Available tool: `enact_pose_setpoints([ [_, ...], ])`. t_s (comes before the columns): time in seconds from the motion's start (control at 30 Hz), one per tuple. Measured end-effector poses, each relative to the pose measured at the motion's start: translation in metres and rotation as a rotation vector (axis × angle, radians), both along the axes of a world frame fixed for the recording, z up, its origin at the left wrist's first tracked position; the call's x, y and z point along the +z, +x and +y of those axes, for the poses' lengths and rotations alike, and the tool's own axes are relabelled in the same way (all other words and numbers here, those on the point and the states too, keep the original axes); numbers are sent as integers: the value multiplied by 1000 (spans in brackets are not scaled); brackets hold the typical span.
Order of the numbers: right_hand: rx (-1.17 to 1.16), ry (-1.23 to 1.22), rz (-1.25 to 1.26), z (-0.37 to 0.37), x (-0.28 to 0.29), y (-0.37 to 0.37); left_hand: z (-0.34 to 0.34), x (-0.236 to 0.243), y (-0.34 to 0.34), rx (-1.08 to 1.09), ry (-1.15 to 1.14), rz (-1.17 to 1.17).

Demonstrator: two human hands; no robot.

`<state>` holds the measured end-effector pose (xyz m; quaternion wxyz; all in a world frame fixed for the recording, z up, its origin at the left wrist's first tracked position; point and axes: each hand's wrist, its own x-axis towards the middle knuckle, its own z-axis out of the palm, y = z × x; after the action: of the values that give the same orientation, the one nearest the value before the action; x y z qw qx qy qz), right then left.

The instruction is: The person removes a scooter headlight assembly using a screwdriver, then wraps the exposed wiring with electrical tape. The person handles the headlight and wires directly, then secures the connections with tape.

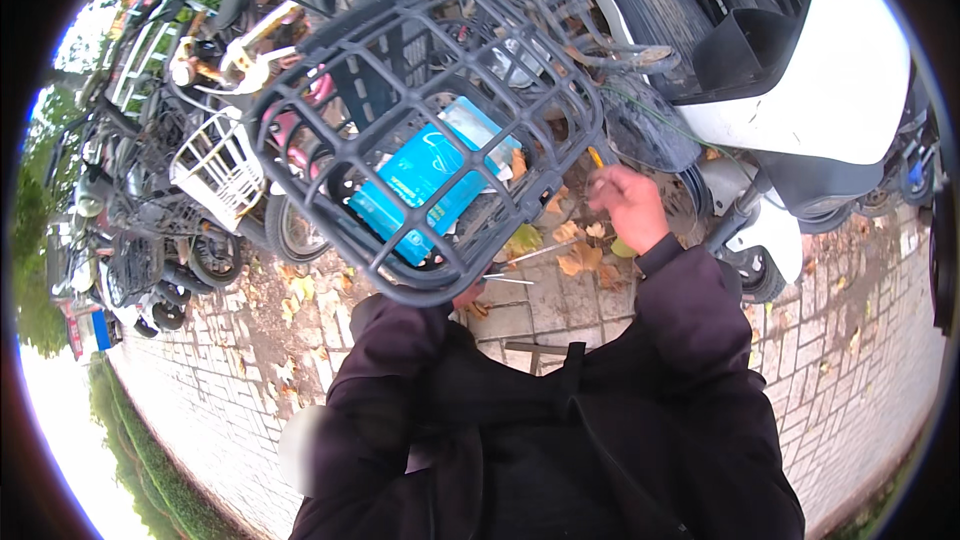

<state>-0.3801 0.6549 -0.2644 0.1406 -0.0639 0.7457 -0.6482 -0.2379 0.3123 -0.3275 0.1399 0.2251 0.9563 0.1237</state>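
Observation:
A black plastic bicycle basket fills the middle of the view, with a bright blue flat package and a few dry leaves inside. My right hand is just right of the basket, its fingers curled and slightly blurred. A small yellow-orange stick-like piece shows at its fingertips; whether it is gripped is unclear. Only a sliver of my left hand shows below the basket's near rim, its fingers hidden. Beside it, a thin metal rod and a shorter one stick out.
A white scooter with a dark footboard stands close on the right. To the left are several parked bikes, one with a white basket. Fallen leaves lie on the brick paving. Dark tubes and cables crowd beyond the basket.

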Motion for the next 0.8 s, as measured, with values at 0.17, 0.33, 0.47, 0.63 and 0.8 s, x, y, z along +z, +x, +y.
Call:
enact_pose_setpoints([
  [0.17,139,-390,25,-13,21,-22,9,61,21,-11,-64,24],
  [0.33,210,-664,-51,-32,26,-38,7,138,71,56,19,13],
  [0.47,204,-658,3,-52,33,-30,8,178,118,301,325,214],
  [0.63,76,-625,76,-83,63,44,13,185,138,642,507,444],
  [0.8,237,-191,486,-130,104,120,-2,186,137,1073,1264,517],
])
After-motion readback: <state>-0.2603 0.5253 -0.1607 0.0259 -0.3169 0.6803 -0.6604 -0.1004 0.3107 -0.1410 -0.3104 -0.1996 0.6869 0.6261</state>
